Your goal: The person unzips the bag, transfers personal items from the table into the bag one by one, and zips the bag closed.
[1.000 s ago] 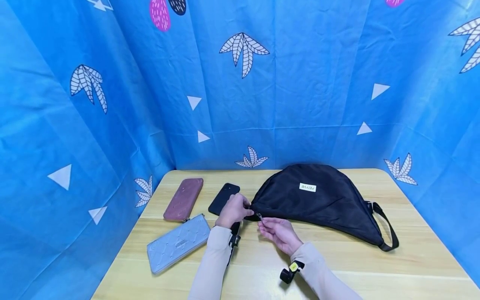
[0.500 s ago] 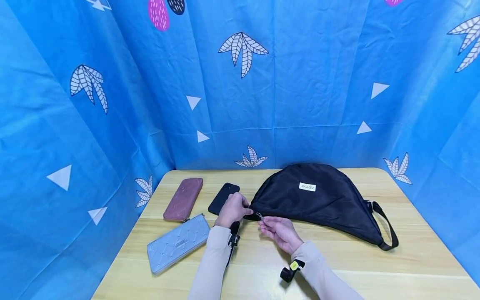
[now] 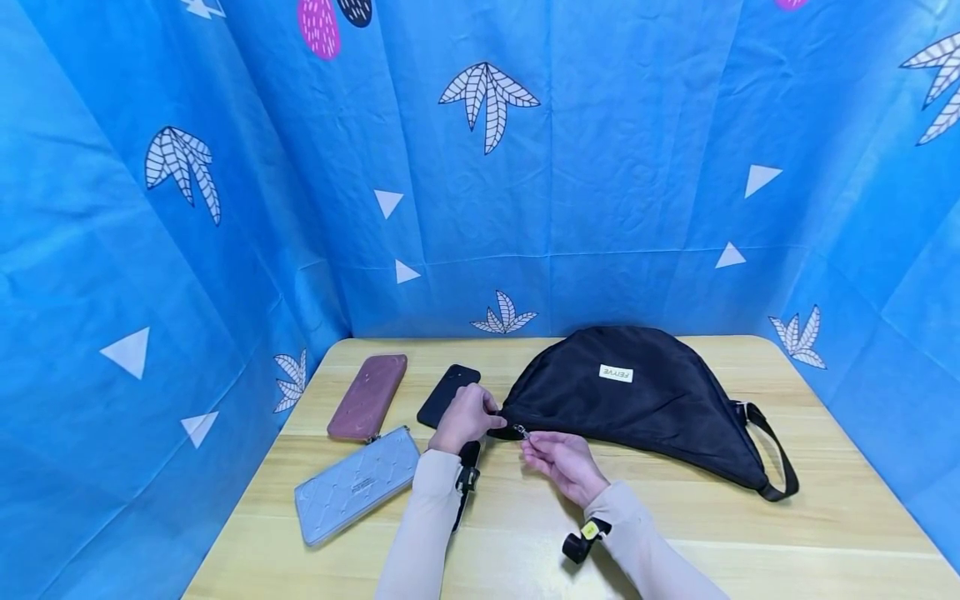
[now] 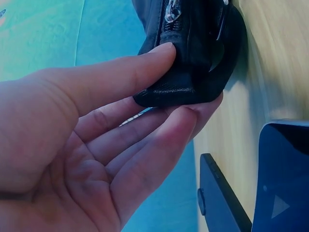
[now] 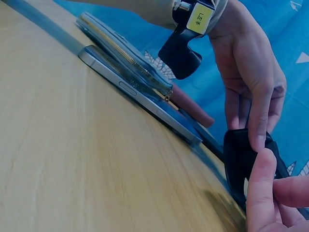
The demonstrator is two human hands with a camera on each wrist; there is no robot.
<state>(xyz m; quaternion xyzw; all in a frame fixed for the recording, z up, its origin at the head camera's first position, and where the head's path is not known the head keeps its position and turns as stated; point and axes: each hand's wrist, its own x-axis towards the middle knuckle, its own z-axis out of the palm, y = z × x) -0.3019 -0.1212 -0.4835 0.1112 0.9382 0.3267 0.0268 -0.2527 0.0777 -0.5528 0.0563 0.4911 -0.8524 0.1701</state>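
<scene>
A black half-moon bag (image 3: 622, 392) with a pale label lies on the table. My left hand (image 3: 467, 417) grips its left end, thumb on top beside the zipper and fingers beneath, as the left wrist view shows. The zipper slider (image 4: 172, 12) sits just past the thumb tip. My right hand (image 3: 562, 467) pinches a small metal zipper pull (image 3: 521, 432) close to that end. In the right wrist view, the right fingers (image 5: 263, 188) are right by the left thumb, and they hide the pull.
Left of the bag lie a black phone (image 3: 448, 392), a mauve wallet (image 3: 367, 398) and a light blue wallet (image 3: 358, 487). A second phone (image 5: 140, 96) with a metal edge lies under the left forearm. A black strap (image 3: 780, 454) loops from the bag's right end.
Both hands keep their places at the bag's left end. The right hand has shifted very slightly to the right.
</scene>
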